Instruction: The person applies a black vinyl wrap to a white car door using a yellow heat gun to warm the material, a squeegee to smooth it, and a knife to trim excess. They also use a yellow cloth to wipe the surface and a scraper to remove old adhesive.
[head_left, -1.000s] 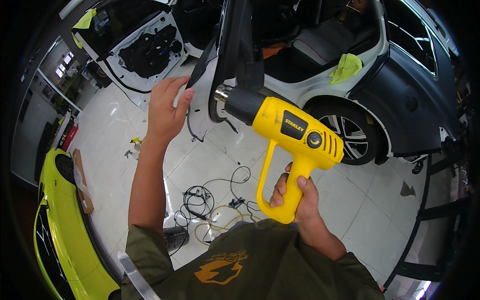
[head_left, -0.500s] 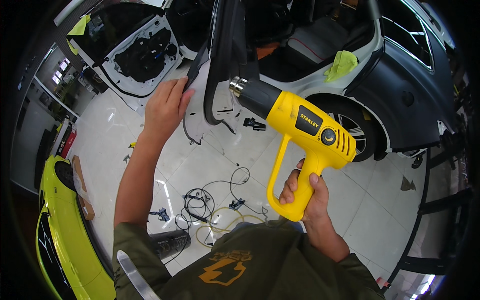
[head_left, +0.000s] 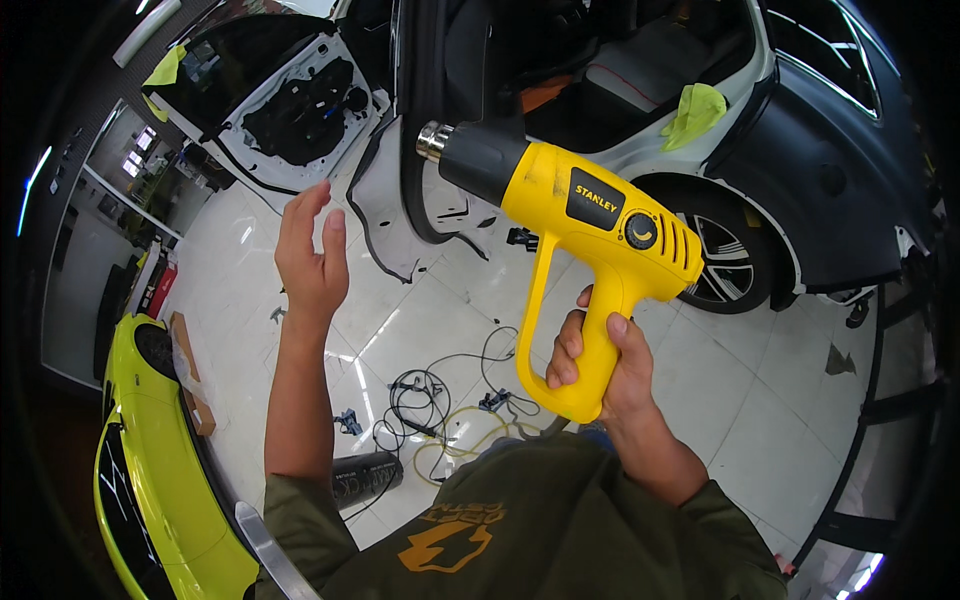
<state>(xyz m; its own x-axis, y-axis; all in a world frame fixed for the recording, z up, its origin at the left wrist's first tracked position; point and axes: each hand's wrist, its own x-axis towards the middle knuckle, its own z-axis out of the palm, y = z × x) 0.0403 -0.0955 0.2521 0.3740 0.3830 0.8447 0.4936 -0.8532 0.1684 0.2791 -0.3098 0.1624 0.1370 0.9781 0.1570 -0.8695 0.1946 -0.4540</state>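
My right hand (head_left: 628,360) is wrapped round the handle of a yellow and black heat gun (head_left: 540,185). The gun's metal nozzle (head_left: 433,141) points up and left, beside the edge of an open car door (head_left: 382,205). To the left of that door, my left hand (head_left: 312,255) is raised in the air, its thumb apart from the outstretched fingers. Nothing shows in it, and a gap separates it from the door. Whether the nozzle touches the door edge cannot be told.
Another door with its inner panel off (head_left: 300,110) stands at the upper left. A yellow-green cloth (head_left: 694,115) hangs on the car body at right. Tangled cables (head_left: 420,400) and a dark cylinder (head_left: 368,478) lie on the tiled floor. A lime-green car (head_left: 165,450) stands at left.
My left hand has come off the door edge and moved down and left, its fingers now pointing up. The heat gun has shifted slightly left and up in my right hand.
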